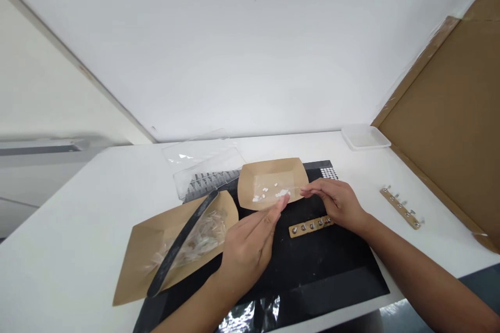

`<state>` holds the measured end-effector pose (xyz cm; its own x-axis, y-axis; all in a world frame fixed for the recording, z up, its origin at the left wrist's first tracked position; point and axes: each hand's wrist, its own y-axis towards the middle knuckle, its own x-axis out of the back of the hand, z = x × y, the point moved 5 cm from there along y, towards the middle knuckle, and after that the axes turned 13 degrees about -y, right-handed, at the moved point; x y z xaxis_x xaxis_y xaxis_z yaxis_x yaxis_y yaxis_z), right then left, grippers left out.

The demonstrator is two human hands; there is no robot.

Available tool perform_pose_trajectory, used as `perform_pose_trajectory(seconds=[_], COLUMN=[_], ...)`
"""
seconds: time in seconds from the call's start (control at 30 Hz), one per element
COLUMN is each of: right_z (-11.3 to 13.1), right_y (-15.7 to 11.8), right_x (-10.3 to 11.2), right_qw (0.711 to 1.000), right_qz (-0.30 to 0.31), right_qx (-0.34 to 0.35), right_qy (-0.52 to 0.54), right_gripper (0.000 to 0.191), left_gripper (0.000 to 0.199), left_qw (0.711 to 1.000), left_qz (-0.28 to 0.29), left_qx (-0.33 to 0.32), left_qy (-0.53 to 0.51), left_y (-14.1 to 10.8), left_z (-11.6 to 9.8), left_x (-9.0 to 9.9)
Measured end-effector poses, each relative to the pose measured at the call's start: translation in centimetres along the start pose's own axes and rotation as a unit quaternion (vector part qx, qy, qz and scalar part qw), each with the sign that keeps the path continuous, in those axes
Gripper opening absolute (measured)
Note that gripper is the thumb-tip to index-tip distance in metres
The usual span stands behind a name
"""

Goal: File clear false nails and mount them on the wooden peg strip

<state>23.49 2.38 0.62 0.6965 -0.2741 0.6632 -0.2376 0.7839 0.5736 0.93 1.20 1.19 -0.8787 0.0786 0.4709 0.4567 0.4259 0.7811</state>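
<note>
My left hand (248, 239) is closed, its fingertips pressed together at the front edge of a brown paper tray (246, 182) holding small white pieces (283, 193). Across from it, my right hand (336, 202) is closed in a pinch at the tray's right side. Whatever the fingertips hold is too small or hidden to make out. Under my right hand lies a wooden strip (308, 227) with several metal studs. Left of my left hand, a second paper tray (140, 239) contains many clear plastic nail tips (203, 237); a black nail file (183, 242) lies across it.
A black mat (324, 260) lies beneath the trays. At the back left stands a clear plastic case (211, 166). A sheet of white dots (328, 173) lies behind my right hand. Another studded strip (400, 207), a white plastic tray (365, 138) and a cardboard panel (449, 114) are on the right.
</note>
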Motion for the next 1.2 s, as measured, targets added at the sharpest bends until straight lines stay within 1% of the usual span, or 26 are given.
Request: perform_pose_trajectory(seconds=[0.07, 0.2, 0.23, 0.3, 0.33, 0.4, 0.5, 0.57, 0.63, 0.7, 0.73, 0.8, 0.83, 0.93, 1.0, 1.03, 1.1, 1.17, 1.2], right_z=[0.0, -0.3, -0.3, -0.4, -0.6, -1.1, -1.8, -1.9, -2.0, -2.0, -2.0, -2.1, -2.2, -2.1, -2.0, -2.0, -1.9, -1.8, -1.8], right_y=[-0.1, -0.4, -0.5, -0.5, -0.5, -0.5, -0.6, -0.6, -0.5, -0.4, -0.4, -0.4, -0.5, -0.6, -0.6, -0.7, -0.6, -0.5, -0.4], right_x=[0.0, 0.3, 0.5, 0.8, 0.8, 0.7, 0.3, 0.2, 0.1, 0.0, -0.1, -0.2, -0.3, -0.4, -0.4, -0.3, -0.1, 0.3, 0.4], right_qw=[1.000, 0.999, 0.999, 0.999, 0.998, 0.998, 0.994, 0.991, 0.992, 0.994, 0.995, 0.995, 0.995, 0.995, 0.995, 0.995, 0.995, 0.996, 0.996], right_qz=[0.000, -0.005, -0.014, -0.034, -0.040, -0.034, -0.010, -0.008, -0.004, 0.003, 0.008, 0.021, 0.028, 0.040, 0.040, 0.036, 0.017, -0.008, -0.015], right_qx=[0.010, 0.007, 0.009, 0.019, 0.018, -0.007, -0.051, -0.059, -0.062, -0.066, -0.071, -0.082, -0.085, -0.080, -0.072, -0.068, -0.053, -0.024, -0.010], right_qy=[0.009, 0.037, 0.028, -0.012, -0.033, -0.060, -0.098, -0.122, -0.112, -0.082, -0.067, -0.047, -0.042, -0.040, -0.052, -0.062, -0.081, -0.090, -0.089], right_gripper=[0.024, 0.007, 0.004, 0.013, 0.017, 0.022, 0.025, 0.021, 0.016, 0.015, 0.016, 0.021, 0.022, 0.022, 0.017, 0.015, 0.014, 0.013, 0.012], left_gripper=[0.043, 0.008, 0.004, 0.010, 0.010, 0.003, 0.036, 0.054, 0.065, 0.073, 0.076, 0.078, 0.075, 0.056, 0.049, 0.049, 0.052, 0.063, 0.067], left_qw=[1.000, 0.999, 0.999, 1.000, 1.000, 1.000, 1.000, 1.000, 0.999, 0.997, 0.995, 0.994, 0.995, 0.999, 0.996, 0.996, 0.996, 0.995, 0.995], left_qz=[0.008, 0.002, -0.002, -0.005, -0.002, 0.003, -0.003, -0.006, -0.006, -0.035, -0.055, -0.079, -0.076, -0.018, 0.002, 0.004, 0.004, 0.014, 0.026], left_qx=[-0.012, -0.042, -0.041, -0.030, -0.023, -0.014, -0.007, 0.005, 0.036, 0.071, 0.078, 0.064, 0.042, -0.029, -0.053, -0.048, -0.003, 0.055, 0.064], left_qy=[-0.008, -0.014, -0.007, 0.005, 0.009, 0.015, 0.030, 0.030, 0.019, -0.005, -0.020, -0.037, -0.038, -0.040, -0.065, -0.078, -0.092, -0.085, -0.075], left_y=[0.1, 0.6, 0.7, 0.7, 0.7, 0.4, -0.3, -0.6, -0.7, -0.7, -0.6, -0.3, -0.1, 0.2, 0.0, -0.2, -0.6, -1.0, -1.0], left_z=[-0.1, -0.6, -0.7, -0.6, -0.5, -0.2, 0.2, 0.5, 0.8, 0.8, 0.8, 0.4, 0.2, -0.5, -0.8, -0.8, -0.7, -0.5, -0.5], left_x=[0.1, 0.3, 0.4, 0.3, 0.3, 0.1, -0.1, -0.3, -0.4, -0.1, 0.2, 0.7, 0.8, 0.6, 0.4, 0.4, 0.4, 0.2, 0.2])
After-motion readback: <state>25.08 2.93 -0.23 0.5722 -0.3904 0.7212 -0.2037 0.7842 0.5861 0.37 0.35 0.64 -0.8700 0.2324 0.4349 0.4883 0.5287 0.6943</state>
